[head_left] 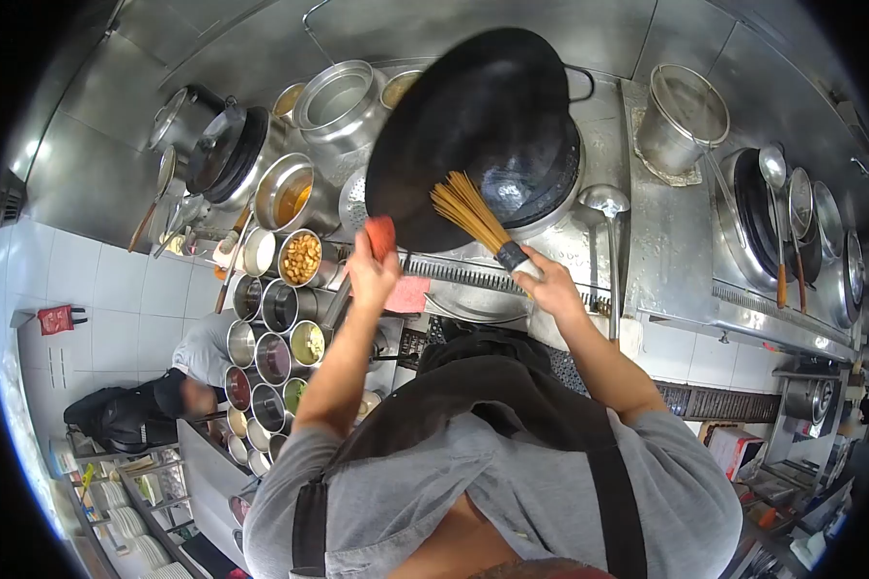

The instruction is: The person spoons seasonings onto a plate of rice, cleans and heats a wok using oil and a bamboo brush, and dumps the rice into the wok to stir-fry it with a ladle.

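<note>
A large black wok (420,145) is tilted up over the stove, its loop handle at the far right and water or wet shine low inside. My left hand (372,277) is closed on a red cloth (380,234) at the wok's near left edge; whether a handle lies under the cloth is hidden. In my right hand (553,287) is a bamboo wok brush (475,217), gripped by its wrapped end, with its bristles spread over the wok's inside. A ladle (605,201) rests to the right of that hand.
Several metal pots (330,96) stand behind on the left, near a bowl of yellow-brown pieces (300,258) and containers of ingredients. On the right are a strainer pot (686,106) and another wok (748,232) with ladles. A co-worker (154,405) is at lower left.
</note>
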`<state>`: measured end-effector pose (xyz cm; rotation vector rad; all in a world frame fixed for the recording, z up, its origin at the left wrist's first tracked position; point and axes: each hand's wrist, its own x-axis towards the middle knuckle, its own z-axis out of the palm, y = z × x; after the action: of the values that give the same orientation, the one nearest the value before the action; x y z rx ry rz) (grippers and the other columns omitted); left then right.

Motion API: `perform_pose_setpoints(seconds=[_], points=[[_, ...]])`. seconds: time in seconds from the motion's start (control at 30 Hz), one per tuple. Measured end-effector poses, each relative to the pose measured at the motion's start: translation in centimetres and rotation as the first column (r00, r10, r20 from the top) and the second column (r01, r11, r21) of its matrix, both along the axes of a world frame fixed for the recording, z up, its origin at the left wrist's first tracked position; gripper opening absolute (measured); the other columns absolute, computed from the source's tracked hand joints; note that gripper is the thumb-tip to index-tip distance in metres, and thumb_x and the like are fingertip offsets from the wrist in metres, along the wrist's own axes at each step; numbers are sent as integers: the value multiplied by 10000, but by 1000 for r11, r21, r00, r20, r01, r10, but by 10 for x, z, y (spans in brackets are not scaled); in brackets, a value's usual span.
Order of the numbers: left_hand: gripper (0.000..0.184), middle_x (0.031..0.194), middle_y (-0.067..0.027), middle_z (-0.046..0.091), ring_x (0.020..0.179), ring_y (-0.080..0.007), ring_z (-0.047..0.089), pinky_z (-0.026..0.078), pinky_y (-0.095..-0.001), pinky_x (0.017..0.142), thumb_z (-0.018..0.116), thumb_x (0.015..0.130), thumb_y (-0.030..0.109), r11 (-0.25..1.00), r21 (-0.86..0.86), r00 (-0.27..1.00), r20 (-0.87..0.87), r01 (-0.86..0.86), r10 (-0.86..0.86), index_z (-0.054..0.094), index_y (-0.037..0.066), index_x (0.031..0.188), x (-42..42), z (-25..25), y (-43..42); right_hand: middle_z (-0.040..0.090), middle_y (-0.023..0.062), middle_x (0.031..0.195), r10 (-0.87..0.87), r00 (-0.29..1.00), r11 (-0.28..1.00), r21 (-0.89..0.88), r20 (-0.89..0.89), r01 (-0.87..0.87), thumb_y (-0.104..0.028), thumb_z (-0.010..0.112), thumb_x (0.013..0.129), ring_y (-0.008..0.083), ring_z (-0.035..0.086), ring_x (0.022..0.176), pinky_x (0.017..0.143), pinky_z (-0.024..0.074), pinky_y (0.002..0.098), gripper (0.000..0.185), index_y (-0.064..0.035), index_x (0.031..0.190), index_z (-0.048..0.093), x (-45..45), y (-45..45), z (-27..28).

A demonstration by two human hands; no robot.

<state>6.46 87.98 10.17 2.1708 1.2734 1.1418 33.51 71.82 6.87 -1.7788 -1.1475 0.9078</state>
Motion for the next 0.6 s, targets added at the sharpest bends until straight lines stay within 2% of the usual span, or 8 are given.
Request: perform_pose_setpoints(seconds=[0.03, 0.1, 0.13, 0.3, 0.37, 0.47, 0.57, 0.6], points=[[315, 623, -130, 578, 504, -231, 599, 480, -337, 498, 551, 688, 48, 988, 155, 1000, -8, 1, 0, 499, -4, 994, -2, -15, -9, 585, 232, 1131, 3, 1000, 1000, 3, 1, -3, -280, 649, 753, 354, 553, 1083, 922, 423, 361, 578, -109, 1283, 497, 1, -4, -1], [329, 635, -138, 573, 529, -253, 599, 474, -350, 515, 547, 683, 43, 961, 273, 999, -14, -45, 50, 498, 1, 1006, 4, -23, -28, 581, 240, 1131, 18, 1000, 999, -34, 7, -17, -279, 657, 747, 358, 553, 1079, 923, 423, 365, 587, -116, 1288, 494, 3, -10, -3], [324, 624, -129, 565, 506, -250, 579, 464, -348, 503, 548, 683, 38, 997, 54, 997, 42, -62, 60, 496, -2, 1001, 6, -21, -31, 581, 242, 1127, 31, 1000, 998, -63, -6, -31, -278, 657, 750, 361, 552, 1080, 928, 420, 365, 590, -131, 1296, 488, 5, -9, 4], [230, 638, -89, 576, 449, -168, 540, 434, -304, 408, 518, 704, 4, 955, -286, 967, 211, -76, 140, 493, 13, 932, 27, 10, -10, 602, 209, 1116, 181, 966, 980, -117, 186, -161, -296, 652, 757, 348, 562, 1068, 940, 411, 359, 581, -172, 1300, 489, 43, 9, 15], [176, 635, -85, 567, 418, -148, 507, 395, -293, 349, 499, 723, 1, 812, -583, 910, 315, -40, 271, 495, 20, 898, 34, 13, 2, 617, 178, 1107, 246, 954, 942, -276, 172, -193, -292, 659, 757, 316, 578, 1059, 933, 418, 351, 584, -191, 1305, 483, 93, 2, 23], [166, 604, -90, 549, 387, -151, 485, 356, -305, 295, 506, 725, -1, 783, -620, 874, 356, -45, 332, 480, 2, 889, 50, -5, 22, 630, 184, 1071, -22, 835, 975, -174, 550, 140, -276, 687, 751, 287, 619, 987, 848, 468, 363, 529, -183, 1251, 539, 180, -18, 38], [230, 603, -88, 550, 440, -165, 519, 383, -311, 339, 510, 725, -9, 596, -801, 851, 355, 63, 388, 467, -23, 951, 68, -20, 35, 631, 183, 1077, -153, 739, 896, -224, 656, 384, -263, 683, 758, 278, 621, 989, 852, 463, 361, 530, -164, 1257, 535, 204, -8, 102], [228, 610, -88, 548, 460, -168, 530, 399, -313, 359, 508, 727, -11, 611, -786, 819, 412, 96, 401, 469, -23, 952, 78, -29, 37, 633, 180, 1075, -335, 736, 899, -36, 588, 437, -251, 683, 759, 266, 622, 986, 857, 458, 347, 532, -146, 1259, 533, 213, -5, 107]])
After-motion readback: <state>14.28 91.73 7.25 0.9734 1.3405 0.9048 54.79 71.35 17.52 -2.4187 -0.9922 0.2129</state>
